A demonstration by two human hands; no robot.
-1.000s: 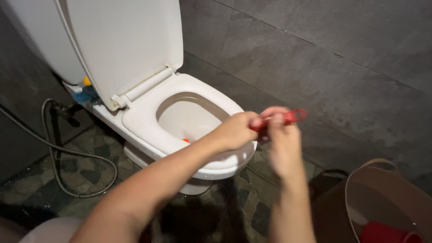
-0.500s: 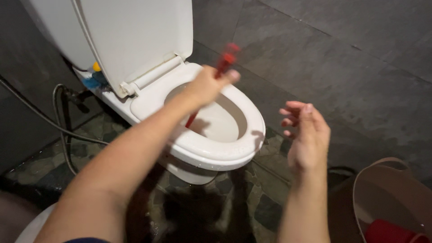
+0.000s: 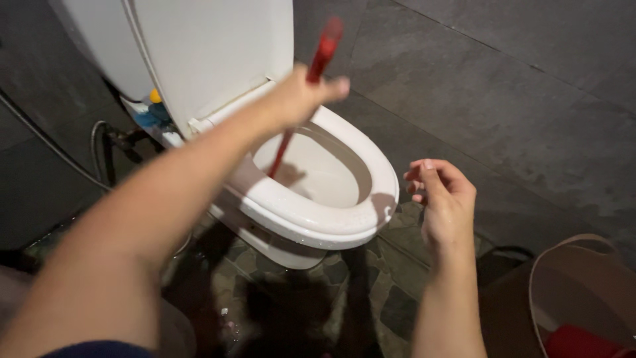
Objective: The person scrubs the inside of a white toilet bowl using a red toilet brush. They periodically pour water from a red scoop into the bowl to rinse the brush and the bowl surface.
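While the dark stone-patterned floor [image 3: 391,311] fills the near edge of the view, the right hand [image 3: 445,202] hangs nearest the camera, well apart from any object, its fingers loosely curled and holding nothing, as if kept clear of the bowl. Beside it at the lower right stands a tan bucket [image 3: 583,292] with something red inside, set on the floor just off the toilet's side, within easy reach. Further out, the left hand [image 3: 301,99] is closed around the upper part of a red-handled brush [image 3: 318,66]; the handle rises past the knuckles and its lower length slants down into the bowl, where the working end is hidden below the rim, so I cannot tell what the head looks like. The slant suits the reach: the arm comes in from the left and the stick enters over the near-left side of the seat. The white toilet [image 3: 344,222] has its seat down and wet with droplets, and its lid [image 3: 218,46] tipped up against the tank, which leaves the bowl open. Behind the tank on the left, a grey hose [image 3: 99,142] loops down from a wall valve beside small blue and yellow fittings. Beyond everything runs the dark grey tiled wall [image 3: 517,86].
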